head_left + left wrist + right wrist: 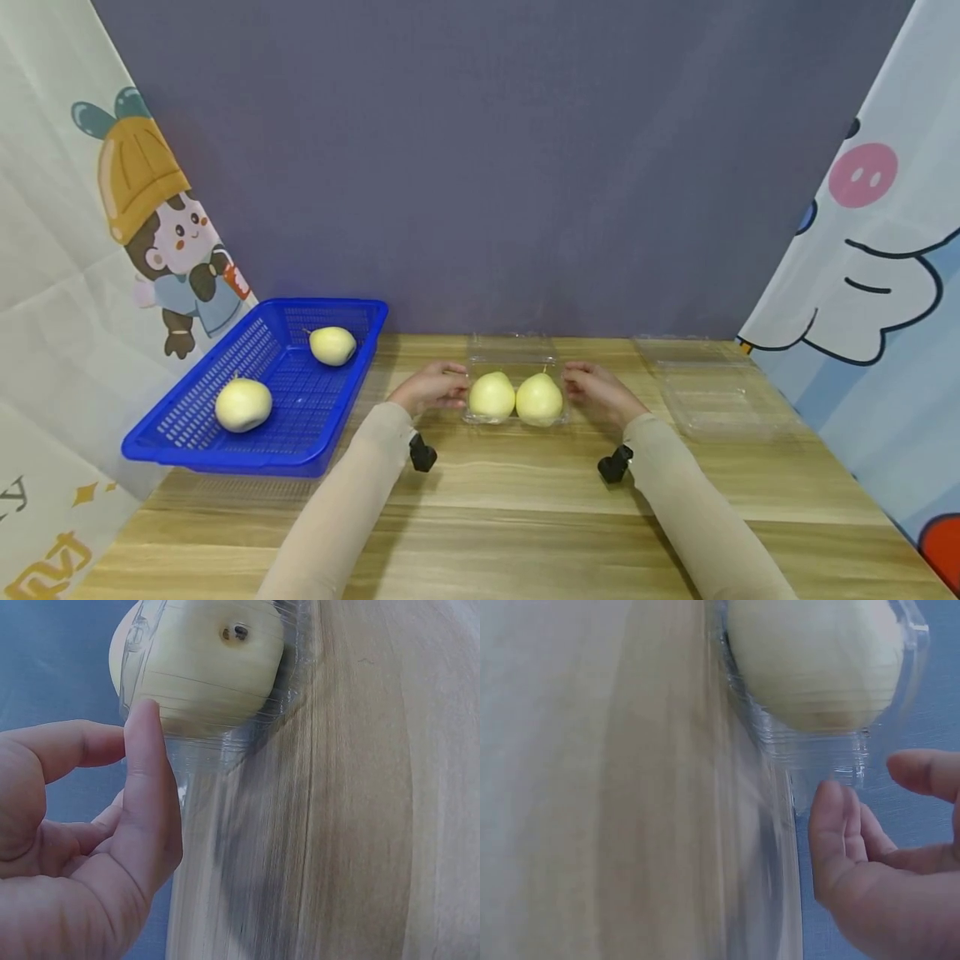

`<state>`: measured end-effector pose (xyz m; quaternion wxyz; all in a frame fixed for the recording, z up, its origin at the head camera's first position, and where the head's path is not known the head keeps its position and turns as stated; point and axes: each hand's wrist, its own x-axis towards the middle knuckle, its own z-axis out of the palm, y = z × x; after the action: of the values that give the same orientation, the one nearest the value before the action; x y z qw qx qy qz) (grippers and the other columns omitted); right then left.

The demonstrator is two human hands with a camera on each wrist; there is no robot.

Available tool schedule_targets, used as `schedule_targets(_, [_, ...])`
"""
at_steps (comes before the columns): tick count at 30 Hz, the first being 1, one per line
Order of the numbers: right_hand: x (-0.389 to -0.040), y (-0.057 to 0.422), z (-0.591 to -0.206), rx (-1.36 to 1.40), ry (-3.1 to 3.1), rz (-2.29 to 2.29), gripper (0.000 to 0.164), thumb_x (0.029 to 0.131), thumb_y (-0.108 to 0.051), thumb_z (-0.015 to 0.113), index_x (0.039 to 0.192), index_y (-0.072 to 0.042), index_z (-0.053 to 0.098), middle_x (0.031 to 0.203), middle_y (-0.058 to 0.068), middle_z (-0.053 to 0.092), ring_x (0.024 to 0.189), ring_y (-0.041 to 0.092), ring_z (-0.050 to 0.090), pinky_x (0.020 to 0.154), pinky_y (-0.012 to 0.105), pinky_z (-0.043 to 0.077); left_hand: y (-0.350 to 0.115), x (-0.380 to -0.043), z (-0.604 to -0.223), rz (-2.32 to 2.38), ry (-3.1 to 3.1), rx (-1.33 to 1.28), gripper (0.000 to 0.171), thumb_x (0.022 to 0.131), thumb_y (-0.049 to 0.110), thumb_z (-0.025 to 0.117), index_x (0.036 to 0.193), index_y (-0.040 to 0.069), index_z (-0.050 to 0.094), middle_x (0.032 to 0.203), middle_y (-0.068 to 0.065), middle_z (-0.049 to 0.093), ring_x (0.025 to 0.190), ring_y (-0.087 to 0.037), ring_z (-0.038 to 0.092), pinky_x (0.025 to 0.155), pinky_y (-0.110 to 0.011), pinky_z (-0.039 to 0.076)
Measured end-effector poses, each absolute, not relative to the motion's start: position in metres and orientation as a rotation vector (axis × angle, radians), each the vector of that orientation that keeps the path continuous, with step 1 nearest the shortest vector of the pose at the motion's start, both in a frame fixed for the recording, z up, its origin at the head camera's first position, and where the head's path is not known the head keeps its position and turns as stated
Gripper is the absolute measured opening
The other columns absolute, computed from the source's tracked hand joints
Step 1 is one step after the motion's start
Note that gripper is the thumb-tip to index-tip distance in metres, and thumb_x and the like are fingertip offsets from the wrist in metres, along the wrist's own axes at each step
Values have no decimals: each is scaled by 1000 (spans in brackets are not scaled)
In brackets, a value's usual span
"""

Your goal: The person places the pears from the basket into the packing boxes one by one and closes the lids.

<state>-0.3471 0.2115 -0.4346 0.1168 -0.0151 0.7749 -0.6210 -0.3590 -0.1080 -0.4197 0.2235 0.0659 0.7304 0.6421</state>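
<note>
The wooden surface fills the lower frame; the blue basket occupies its left side. The clear container lies at center on the surface, lid raised toward the backdrop, base axis left to right across the frame. Two pears, left pear and right pear, sit side by side along that axis.

Governing relation: the container lies between the hands, one at each short end. The left hand is at the left end, its fingers overlapping the edge in view and appearing nearer; whether they pinch it cannot be told. The right hand is just beside the right end, thumb and fingers apart; contact cannot be confirmed. The container thus lies right of the left fingers, left of the right fingers.
</note>
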Motion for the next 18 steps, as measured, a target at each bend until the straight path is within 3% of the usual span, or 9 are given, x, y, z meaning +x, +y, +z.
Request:
schedule_targets(3, [-350,210,-433,-52,2305,-1793,58,107,-21,47,152,9,28,144,29,42,125,35,51,105,42,46,-108,-359,-419,1772,2016,187,50,98,2,57,142,-11,38,92,-11,59,76,-15,59,74,-26,58])
schedule_targets(6, [-352,208,-431,-54,2295,-1803,58,107,-22,46,152,9,27,150,30,36,136,41,40,111,47,38,-108,-358,-420,1773,2019,196,50,98,2,57,142,-11,38,93,-12,59,76,-15,59,74,-26,58])
schedule_targets(18, [-360,203,-428,-22,2240,-1889,59,107,-17,44,150,16,22,152,30,30,136,38,38,113,43,37,-107,-358,-420,1788,2004,177,51,98,2,57,143,-11,37,91,-11,59,75,-15,60,73,-26,58])
